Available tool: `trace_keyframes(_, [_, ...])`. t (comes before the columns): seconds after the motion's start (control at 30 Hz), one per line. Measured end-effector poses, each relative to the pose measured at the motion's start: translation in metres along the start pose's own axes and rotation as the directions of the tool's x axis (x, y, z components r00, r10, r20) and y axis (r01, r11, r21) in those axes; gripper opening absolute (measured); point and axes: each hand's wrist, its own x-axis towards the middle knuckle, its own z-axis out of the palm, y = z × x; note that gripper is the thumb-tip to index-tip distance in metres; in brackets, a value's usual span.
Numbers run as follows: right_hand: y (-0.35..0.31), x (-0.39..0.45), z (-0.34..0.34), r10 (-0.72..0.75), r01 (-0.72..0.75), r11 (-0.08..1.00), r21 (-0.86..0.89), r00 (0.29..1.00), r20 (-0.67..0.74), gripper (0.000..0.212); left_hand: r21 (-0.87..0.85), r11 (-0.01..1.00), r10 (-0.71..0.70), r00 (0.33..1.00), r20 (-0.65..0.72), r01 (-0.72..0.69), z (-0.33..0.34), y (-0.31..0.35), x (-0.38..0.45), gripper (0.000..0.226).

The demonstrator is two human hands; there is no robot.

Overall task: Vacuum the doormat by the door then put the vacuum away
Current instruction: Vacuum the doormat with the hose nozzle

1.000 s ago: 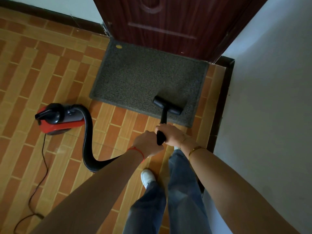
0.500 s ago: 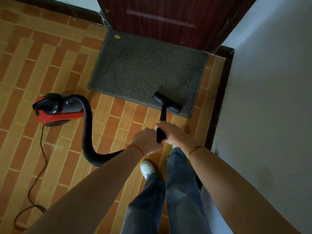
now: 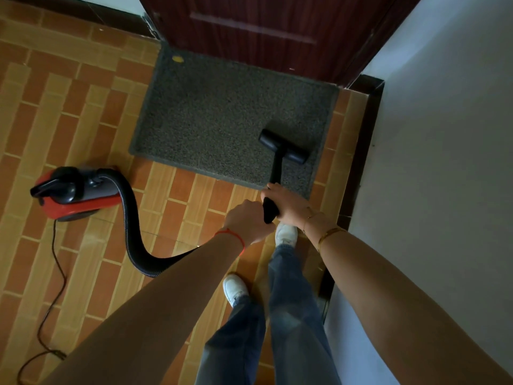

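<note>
Both the left hand (image 3: 248,218) and right hand (image 3: 287,202) grip the wand (image 3: 270,209), fingers curled tight; its nozzle (image 3: 284,147) rests on the doormat (image 3: 222,112).

A home entryway. A grey rectangular doormat (image 3: 230,118) lies against the dark wooden door (image 3: 266,26). Orange brick-patterned floor tiles (image 3: 69,112) surround the doormat.

A: Count, taking the doormat (image 3: 222,120) as reference?
B: One doormat. One vacuum (image 3: 75,193) left of it, one hose (image 3: 133,232), one floor nozzle (image 3: 284,147) on it. Two hands near its front edge: left hand (image 3: 247,220), right hand (image 3: 288,204). Two white shoes (image 3: 234,289).
</note>
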Motion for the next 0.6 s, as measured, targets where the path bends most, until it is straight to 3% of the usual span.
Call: trace_keyframes(0.6, [0.147,0.085,-0.147,0.016,-0.014,0.998,-0.056,1.0,0.026,0.024,-0.044,0.999,0.011,0.999,-0.053,-0.014,-0.105,0.118,0.15,0.019])
